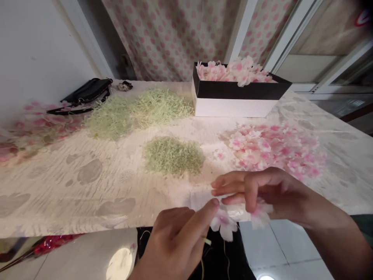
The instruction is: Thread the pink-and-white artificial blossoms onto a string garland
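My left hand (pixel 177 241) is low at the table's front edge, pinching a thin pale green stem (pixel 207 241) with the forefinger stretched towards a pink and white fabric flower (pixel 224 225). My right hand (pixel 262 192) is closed on several of these fabric flowers (pixel 260 216), fingers curled over them. Both hands meet just below the table edge. A loose heap of pink flowers (pixel 274 149) lies on the table right behind my right hand. A small pile of green stems (pixel 173 155) lies behind my left hand.
A black and white box (pixel 236 97) full of pink flowers stands at the back. A larger green stem heap (pixel 136 111) lies at back left, near a black bag (pixel 87 91). More pink flowers (pixel 35 124) sit at the far left. Patterned cloth (pixel 87 186) covers the table.
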`<state>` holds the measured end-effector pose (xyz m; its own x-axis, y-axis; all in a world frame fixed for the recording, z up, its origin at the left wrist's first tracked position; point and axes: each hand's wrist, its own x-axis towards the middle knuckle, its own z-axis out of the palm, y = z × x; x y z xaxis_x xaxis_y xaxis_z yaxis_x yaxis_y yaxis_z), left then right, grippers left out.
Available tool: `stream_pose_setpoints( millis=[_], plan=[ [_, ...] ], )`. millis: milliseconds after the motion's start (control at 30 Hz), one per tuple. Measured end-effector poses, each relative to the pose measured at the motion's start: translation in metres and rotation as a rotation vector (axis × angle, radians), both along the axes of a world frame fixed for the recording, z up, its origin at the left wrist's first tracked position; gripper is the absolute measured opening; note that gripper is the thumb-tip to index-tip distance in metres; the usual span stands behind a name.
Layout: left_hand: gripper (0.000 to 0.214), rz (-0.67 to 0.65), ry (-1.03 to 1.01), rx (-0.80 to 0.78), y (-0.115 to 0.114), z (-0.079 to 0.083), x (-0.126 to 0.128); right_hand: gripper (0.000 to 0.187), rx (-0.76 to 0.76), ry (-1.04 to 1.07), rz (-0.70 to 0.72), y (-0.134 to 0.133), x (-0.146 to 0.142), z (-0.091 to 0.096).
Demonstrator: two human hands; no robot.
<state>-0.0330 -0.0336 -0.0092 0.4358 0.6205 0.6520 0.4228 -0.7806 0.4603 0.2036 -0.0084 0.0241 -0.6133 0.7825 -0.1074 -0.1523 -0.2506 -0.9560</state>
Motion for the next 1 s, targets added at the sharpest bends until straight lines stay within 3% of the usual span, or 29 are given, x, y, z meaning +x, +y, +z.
stream_pose_setpoints(
  millis=[100, 267, 400, 467, 533, 600, 733, 1000],
  plan=[
    [0.042, -0.010, 0.023, 0.017, -0.004, -0.007, -0.004, 0.009, -0.010, 0.040, 0.073, 0.000, -0.008, -0.001],
    [0.041, -0.021, -0.009, -0.004, -0.008, -0.010, 0.000, 0.011, 0.016, 0.056, -0.046, -0.011, -0.033, -0.003],
    [0.019, 0.103, -0.089, -0.308, -0.007, 0.000, 0.005, 0.010, 0.010, -0.088, -0.127, -0.018, -0.040, 0.001],
    [0.005, 0.029, -0.164, -0.523, -0.005, 0.005, 0.006, 0.016, -0.004, -0.178, -0.174, -0.020, -0.041, 0.003],
    [0.010, -0.085, -0.225, -0.702, -0.003, 0.009, 0.007, 0.023, 0.000, -0.227, -0.188, -0.020, -0.042, 0.005],
    [0.011, -0.118, -0.235, -0.829, -0.001, 0.010, 0.008, 0.026, 0.021, -0.260, -0.165, -0.021, -0.043, 0.005],
    [0.025, -0.094, -0.288, -0.933, -0.002, 0.009, 0.012, 0.029, 0.081, -0.314, -0.132, -0.022, -0.044, 0.004],
    [0.022, -0.103, -0.289, -1.166, 0.001, 0.018, 0.010, 0.025, 0.183, -0.340, -0.175, -0.027, -0.045, 0.005]
  ],
)
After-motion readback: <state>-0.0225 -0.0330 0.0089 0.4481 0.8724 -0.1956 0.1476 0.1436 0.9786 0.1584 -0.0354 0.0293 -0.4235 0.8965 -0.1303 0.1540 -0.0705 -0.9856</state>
